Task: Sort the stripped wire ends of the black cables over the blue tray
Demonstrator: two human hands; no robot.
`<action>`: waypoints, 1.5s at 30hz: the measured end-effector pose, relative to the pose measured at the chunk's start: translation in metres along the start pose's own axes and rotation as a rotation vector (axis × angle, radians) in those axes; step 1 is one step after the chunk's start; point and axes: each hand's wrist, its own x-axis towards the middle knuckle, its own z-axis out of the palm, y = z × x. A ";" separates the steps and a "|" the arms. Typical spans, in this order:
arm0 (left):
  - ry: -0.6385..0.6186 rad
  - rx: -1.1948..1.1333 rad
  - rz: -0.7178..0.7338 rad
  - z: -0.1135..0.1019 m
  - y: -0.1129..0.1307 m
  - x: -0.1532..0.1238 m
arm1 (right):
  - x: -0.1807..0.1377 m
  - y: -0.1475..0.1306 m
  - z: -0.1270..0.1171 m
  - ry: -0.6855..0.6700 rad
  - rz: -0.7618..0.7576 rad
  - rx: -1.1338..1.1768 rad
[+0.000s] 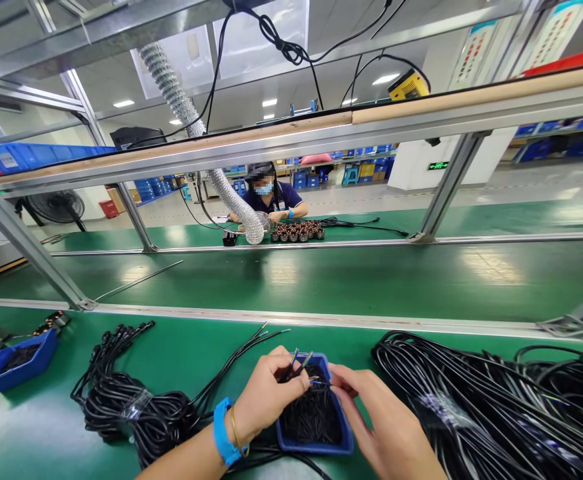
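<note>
Wire ends [298,363], thin and dark with bare tips, stick up just above the blue tray [321,445] of small black pieces. Left hand [266,393] curls over the tray's left rim, fingers pinching them. Beside the tray's right rim, right hand [381,420] has its fingertips closed together at the wire tips.

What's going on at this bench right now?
A person works over a small blue plastic tray of short black tube pieces on the green bench. The left hand, with a blue wristband, pinches the stripped ends of thin black wires above the tray. The right hand has its fingers at those tips; whether they hold a piece is too small to tell. A tied bundle of black cable lies left, a larger pile of black cable right. Across the conveyor a co-worker sits by copper-wound parts.
</note>
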 end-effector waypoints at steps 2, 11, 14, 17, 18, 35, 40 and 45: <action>-0.005 0.007 0.000 0.000 0.000 0.000 | -0.003 0.002 0.001 -0.018 -0.006 0.005; -0.003 0.066 -0.008 -0.002 0.002 -0.001 | -0.001 0.001 0.000 -0.019 -0.003 0.004; -0.002 0.067 -0.006 -0.002 0.003 -0.001 | 0.001 0.001 -0.002 -0.003 0.010 0.002; -0.008 0.068 -0.015 -0.002 0.002 -0.001 | 0.002 0.000 -0.001 0.006 0.003 0.005; -0.007 0.072 -0.016 -0.002 0.002 -0.001 | 0.002 0.000 0.000 0.006 -0.001 0.009; 0.004 0.105 -0.015 -0.002 0.003 -0.001 | 0.003 0.000 -0.003 0.011 0.001 0.009; -0.011 0.101 -0.012 -0.002 0.003 -0.001 | -0.002 0.003 0.000 -0.040 0.001 0.007; -0.023 0.063 -0.009 -0.002 0.003 -0.001 | -0.004 0.001 0.010 -0.034 -0.011 0.032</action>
